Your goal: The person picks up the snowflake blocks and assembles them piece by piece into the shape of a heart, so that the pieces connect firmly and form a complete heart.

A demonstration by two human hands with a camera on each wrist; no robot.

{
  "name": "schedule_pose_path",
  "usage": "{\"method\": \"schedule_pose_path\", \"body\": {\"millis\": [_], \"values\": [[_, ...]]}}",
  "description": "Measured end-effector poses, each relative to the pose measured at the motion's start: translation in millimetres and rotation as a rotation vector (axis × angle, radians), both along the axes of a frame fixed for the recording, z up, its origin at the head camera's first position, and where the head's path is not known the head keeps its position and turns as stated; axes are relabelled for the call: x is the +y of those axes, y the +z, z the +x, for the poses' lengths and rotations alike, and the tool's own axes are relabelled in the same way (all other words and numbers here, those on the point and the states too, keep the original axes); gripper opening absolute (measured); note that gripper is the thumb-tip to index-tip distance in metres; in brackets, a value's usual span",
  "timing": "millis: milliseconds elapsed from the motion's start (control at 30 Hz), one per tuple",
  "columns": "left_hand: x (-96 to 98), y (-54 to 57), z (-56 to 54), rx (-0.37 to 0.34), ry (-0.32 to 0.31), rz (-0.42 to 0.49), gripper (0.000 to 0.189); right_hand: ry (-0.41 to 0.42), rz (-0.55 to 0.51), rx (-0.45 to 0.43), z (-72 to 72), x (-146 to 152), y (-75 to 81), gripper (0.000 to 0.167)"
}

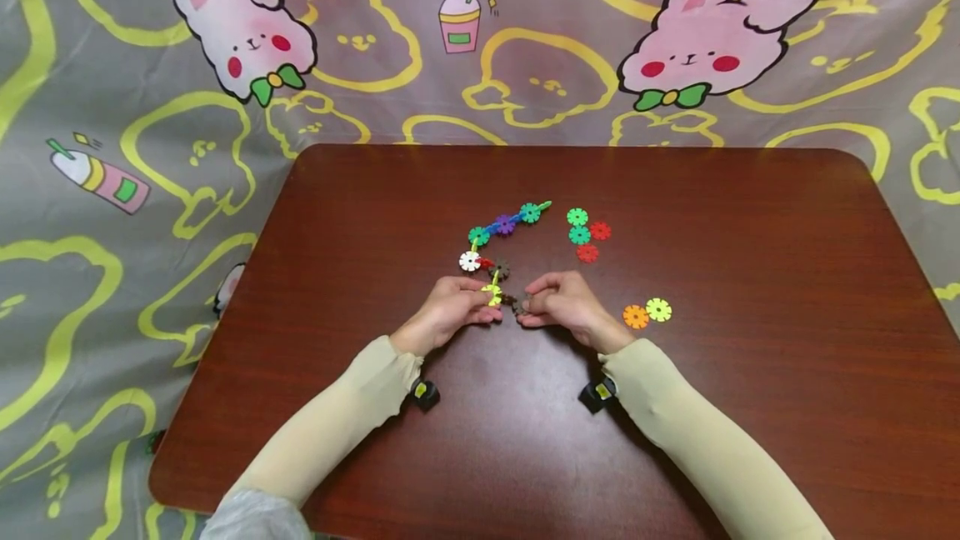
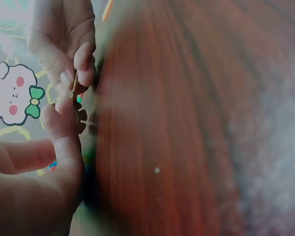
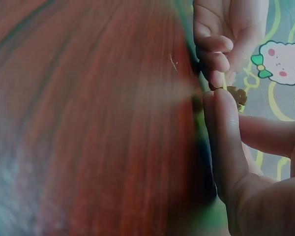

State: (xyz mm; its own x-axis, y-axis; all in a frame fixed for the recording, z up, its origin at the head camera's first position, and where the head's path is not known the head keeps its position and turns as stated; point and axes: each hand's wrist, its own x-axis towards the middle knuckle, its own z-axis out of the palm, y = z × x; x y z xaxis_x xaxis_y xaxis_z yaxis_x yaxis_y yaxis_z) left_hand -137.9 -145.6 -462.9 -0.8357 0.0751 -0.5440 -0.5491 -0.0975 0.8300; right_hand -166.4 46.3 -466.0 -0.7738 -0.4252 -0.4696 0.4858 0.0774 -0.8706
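Head view: my left hand [image 1: 452,308] pinches the yellow disc [image 1: 492,296], thumb against fingers; just to its right, past a brown disc [image 1: 509,300], my right hand [image 1: 566,304] pinches a dark disc [image 1: 519,308]. The chain [image 1: 504,225] curves beyond the yellow disc; an orange disc [image 1: 635,317] lies well to its right.

Left wrist view: my two hands' fingertips are near each other.

Right wrist view: a yellow edge [image 3: 224,81] shows in my left fingers, brown just beside it.
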Motion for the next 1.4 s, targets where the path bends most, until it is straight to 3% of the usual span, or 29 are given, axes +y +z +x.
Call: {"method": "schedule_pose_path", "body": {"millis": [600,967,1233,1400], "values": [[-4.5,-2.6,-0.6,-0.051,0.012,0.035,0.028,-0.043,-0.075,-0.041,-1.4,-1.1,-5.0,0.031],[-2.6,-1.8,2.1,-0.05,0.051,0.083,0.017,-0.079,-0.124,-0.075,-0.3,-2.3,-5.4,0.034],[-6.4,0.7,3.0,-0.07,-0.013,0.094,0.022,0.027,-0.051,-0.03,-2.2,0.8,-2.8,0.032],[-8.1,1.2,2.8,-0.056,-0.074,0.035,0.025,0.139,0.115,0.107,-11.3,10.4,3.1,0.027]]}}
